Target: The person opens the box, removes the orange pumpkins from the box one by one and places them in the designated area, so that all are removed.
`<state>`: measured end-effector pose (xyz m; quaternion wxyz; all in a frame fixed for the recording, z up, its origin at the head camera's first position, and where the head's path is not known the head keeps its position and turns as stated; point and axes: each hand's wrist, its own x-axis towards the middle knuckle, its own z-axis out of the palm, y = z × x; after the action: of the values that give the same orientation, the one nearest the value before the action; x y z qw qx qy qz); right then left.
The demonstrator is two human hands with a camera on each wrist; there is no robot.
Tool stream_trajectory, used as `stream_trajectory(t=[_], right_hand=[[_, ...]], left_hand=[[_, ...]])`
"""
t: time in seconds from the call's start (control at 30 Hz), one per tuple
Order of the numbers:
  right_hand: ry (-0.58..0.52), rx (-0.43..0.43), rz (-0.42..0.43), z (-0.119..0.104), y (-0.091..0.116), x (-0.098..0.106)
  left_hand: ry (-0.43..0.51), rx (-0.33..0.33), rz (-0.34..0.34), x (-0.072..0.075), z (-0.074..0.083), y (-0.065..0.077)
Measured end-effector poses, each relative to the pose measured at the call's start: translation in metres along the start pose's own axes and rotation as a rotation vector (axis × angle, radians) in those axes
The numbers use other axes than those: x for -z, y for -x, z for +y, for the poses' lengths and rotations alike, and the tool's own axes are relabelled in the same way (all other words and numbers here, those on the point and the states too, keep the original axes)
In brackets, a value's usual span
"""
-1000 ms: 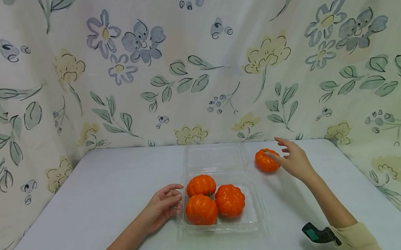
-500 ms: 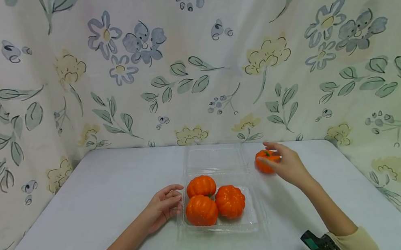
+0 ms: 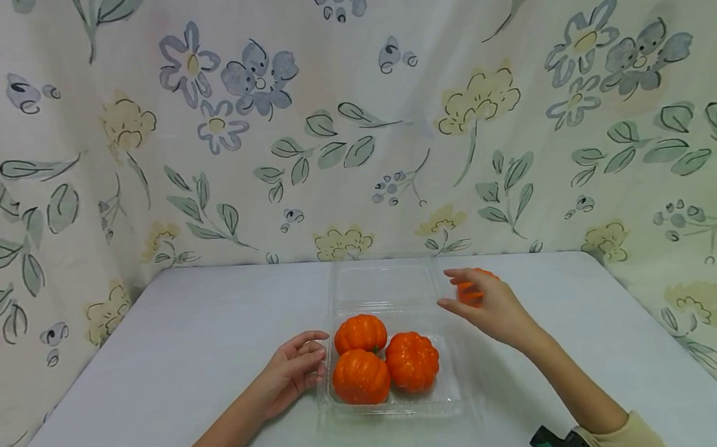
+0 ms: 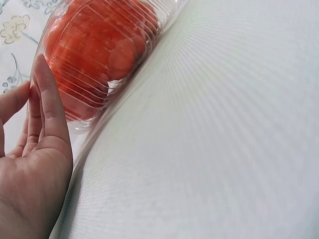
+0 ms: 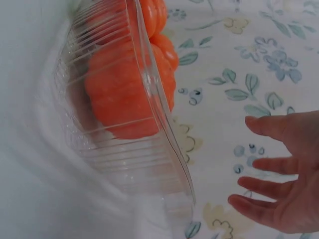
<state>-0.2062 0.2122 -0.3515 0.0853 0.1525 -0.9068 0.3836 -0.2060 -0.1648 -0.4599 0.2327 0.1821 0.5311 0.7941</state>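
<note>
An open clear plastic clamshell box [image 3: 449,368] sits on the table with three orange pumpkins in it: a far-left pumpkin [image 3: 360,333], a near-left pumpkin [image 3: 361,377] and a right pumpkin [image 3: 412,362]. My left hand [image 3: 290,373] lies at the box's left side, its relaxed fingers touching the rim [image 4: 37,47]. My right hand [image 3: 494,311] hovers right of the box near the hinge, fingers parted and holding nothing. Behind it, a loose pumpkin [image 3: 465,290] is partly hidden. The right wrist view shows that hand's spread fingers [image 5: 264,188] apart from the box wall.
The box's lid [image 3: 385,279] lies folded back toward the rear of the white table [image 3: 224,318]. A floral curtain [image 3: 348,122] hangs behind the table and along its sides. Black wrist devices sit at both sleeves.
My right hand has moved left, past the loose pumpkin toward the box's hinge, now covering much of that pumpkin, which stays in place. The left hand and box have stayed put.
</note>
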Motion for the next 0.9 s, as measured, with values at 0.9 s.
stream_trajectory(t=[0.9], right_hand=[[-0.064,0.075,-0.291,-0.021,0.013,-0.041]], left_hand=[[-0.004,0.011,0.016,-0.002,0.001,0.0]])
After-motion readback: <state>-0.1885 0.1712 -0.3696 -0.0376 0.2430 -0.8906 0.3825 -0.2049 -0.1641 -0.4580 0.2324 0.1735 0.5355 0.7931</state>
